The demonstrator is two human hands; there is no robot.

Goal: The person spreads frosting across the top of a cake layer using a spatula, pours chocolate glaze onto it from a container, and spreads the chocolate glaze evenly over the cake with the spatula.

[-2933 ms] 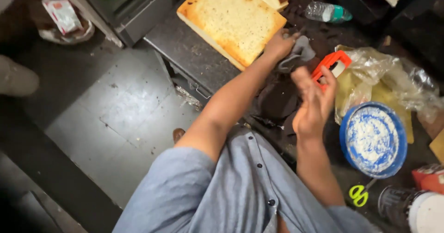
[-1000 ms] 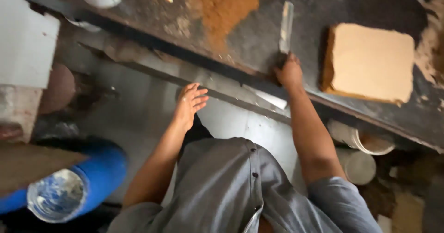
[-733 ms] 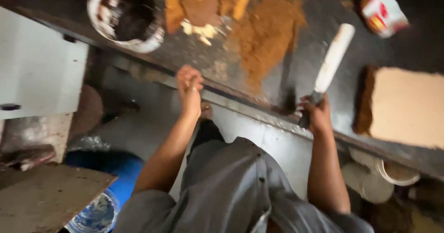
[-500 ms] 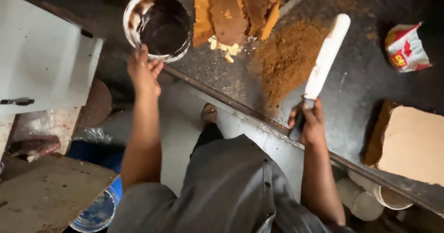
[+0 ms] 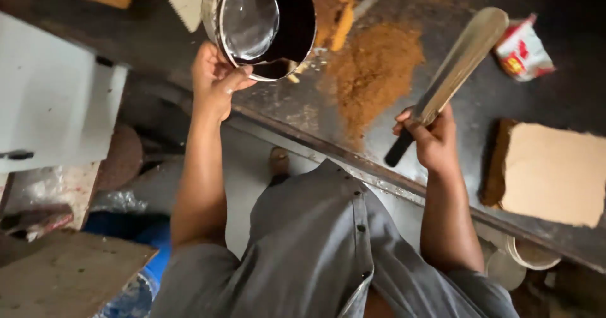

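My left hand [image 5: 214,81] grips the rim of a round metal bowl [image 5: 260,24], held tilted above the near edge of the dark table [image 5: 555,84]. The bowl's wall is shiny steel; its inside is coated with a dark, glossy brown mass that catches the light. My right hand [image 5: 432,138] is closed around the black handle of a long flat-bladed knife [image 5: 457,68], blade angled up and away. A heap of brown crumbs [image 5: 375,72] lies between bowl and knife. A square brown cake slab [image 5: 552,173] rests to the right.

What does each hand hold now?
Left hand: closed on the rim of a metal bowl.
Right hand: closed on a long spatula.
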